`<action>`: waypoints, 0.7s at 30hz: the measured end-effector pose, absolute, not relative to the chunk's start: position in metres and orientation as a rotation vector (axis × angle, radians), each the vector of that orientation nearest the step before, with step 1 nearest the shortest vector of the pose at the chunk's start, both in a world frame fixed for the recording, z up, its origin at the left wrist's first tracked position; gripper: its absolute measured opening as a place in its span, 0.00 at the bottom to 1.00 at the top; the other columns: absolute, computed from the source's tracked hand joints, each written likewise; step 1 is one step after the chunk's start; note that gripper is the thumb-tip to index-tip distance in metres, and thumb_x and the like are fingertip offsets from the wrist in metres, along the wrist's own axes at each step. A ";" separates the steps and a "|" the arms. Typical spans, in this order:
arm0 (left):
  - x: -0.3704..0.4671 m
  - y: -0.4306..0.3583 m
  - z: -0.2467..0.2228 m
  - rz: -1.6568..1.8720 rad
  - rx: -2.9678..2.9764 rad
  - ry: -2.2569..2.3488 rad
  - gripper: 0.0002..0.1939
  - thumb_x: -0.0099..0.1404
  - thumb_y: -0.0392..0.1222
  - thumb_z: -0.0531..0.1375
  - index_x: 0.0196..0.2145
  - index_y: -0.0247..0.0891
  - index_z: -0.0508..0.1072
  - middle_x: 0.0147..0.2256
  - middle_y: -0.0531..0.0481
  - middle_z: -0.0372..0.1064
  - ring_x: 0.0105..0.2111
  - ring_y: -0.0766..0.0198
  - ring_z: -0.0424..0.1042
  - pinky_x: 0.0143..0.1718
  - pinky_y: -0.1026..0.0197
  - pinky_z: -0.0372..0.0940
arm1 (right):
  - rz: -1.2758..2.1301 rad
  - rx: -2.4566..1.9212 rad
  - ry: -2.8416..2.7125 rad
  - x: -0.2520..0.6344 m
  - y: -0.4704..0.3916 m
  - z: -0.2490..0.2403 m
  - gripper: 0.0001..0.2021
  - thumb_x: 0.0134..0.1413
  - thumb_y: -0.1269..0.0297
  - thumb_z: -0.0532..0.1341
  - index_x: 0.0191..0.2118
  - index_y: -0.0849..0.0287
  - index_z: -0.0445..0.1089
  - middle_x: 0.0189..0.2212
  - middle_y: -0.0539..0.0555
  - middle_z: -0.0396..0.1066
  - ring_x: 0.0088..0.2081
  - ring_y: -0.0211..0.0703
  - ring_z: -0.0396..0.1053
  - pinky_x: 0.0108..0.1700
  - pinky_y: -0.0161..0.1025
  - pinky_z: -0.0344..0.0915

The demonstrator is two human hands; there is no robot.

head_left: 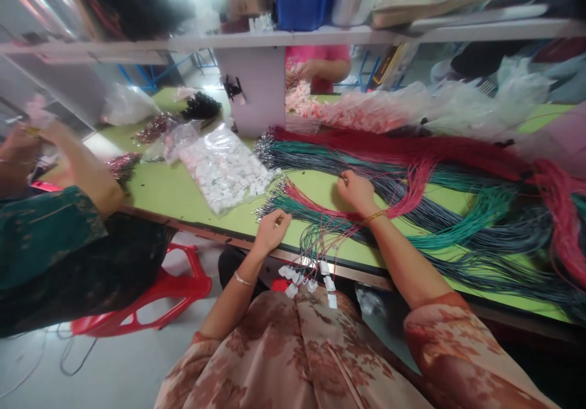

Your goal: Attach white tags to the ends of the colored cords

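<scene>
My left hand (273, 231) is closed at the table's front edge, beside the tips of green wires (293, 206); what its fingers hold, if anything, is hidden. My right hand (356, 191) is also closed, with fingertips pressed together over the table beyond a bundle of red wires (315, 204). Whatever it pinches is too small to make out. Below and between my hands, wires with white connectors (328, 283) on their ends hang over the edge toward my lap. A clear bag of white connector housings (226, 168) lies left of the wire tips.
Long red wires (389, 145), green wires (485, 217) and dark wires (439, 210) cover the table's right side. A shelf (183, 44) carries a blue bin (302, 0). A co-worker's arms (85, 165) are at left, above a red stool (183, 281). Another person's hands (309, 70) work across the table.
</scene>
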State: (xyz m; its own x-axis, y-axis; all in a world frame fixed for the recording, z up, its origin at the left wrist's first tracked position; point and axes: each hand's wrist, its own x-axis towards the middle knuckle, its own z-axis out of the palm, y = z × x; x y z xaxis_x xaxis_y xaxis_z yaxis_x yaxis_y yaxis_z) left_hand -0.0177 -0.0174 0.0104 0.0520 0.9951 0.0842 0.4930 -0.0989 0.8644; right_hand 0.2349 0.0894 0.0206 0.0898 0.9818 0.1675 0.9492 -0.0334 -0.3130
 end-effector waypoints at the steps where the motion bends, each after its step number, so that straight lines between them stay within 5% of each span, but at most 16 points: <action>1: -0.017 -0.018 0.012 0.951 1.718 1.556 0.15 0.61 0.49 0.55 0.22 0.39 0.59 0.21 0.57 0.55 0.24 0.68 0.56 0.29 0.64 0.53 | 0.094 -2.104 -1.941 0.235 0.091 0.016 0.18 0.60 0.59 0.50 0.47 0.63 0.69 0.36 0.65 0.75 0.37 0.53 0.71 0.38 0.42 0.60; 8: -0.013 -0.023 0.014 0.760 1.940 1.620 0.20 0.67 0.49 0.46 0.20 0.40 0.51 0.18 0.56 0.48 0.22 0.67 0.51 0.27 0.62 0.49 | 0.028 -2.211 -2.137 0.230 0.093 0.010 0.27 0.60 0.60 0.51 0.63 0.68 0.54 0.37 0.70 0.74 0.39 0.58 0.73 0.40 0.47 0.61; 12: -0.013 -0.026 0.015 0.780 1.873 1.589 0.21 0.68 0.51 0.44 0.20 0.40 0.54 0.19 0.55 0.53 0.23 0.66 0.56 0.28 0.62 0.51 | 0.035 -2.172 -2.149 0.231 0.090 0.012 0.21 0.60 0.60 0.50 0.50 0.69 0.67 0.36 0.71 0.74 0.39 0.57 0.72 0.39 0.44 0.60; 21: -0.022 -0.028 0.021 0.894 1.723 1.606 0.11 0.63 0.42 0.51 0.24 0.39 0.63 0.24 0.54 0.64 0.27 0.67 0.63 0.33 0.64 0.57 | 0.487 -1.457 -2.047 0.221 0.069 0.033 0.18 0.56 0.56 0.52 0.45 0.62 0.70 0.25 0.53 0.72 0.26 0.40 0.66 0.31 0.35 0.57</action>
State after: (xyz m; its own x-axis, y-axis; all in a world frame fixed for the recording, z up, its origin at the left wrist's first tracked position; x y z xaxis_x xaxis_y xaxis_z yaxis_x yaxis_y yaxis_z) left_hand -0.0216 -0.0285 0.0208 0.0352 0.9970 0.0684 0.5834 -0.0761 0.8086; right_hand 0.2206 0.0690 0.0328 -0.2402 0.9403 0.2410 0.7311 0.3385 -0.5923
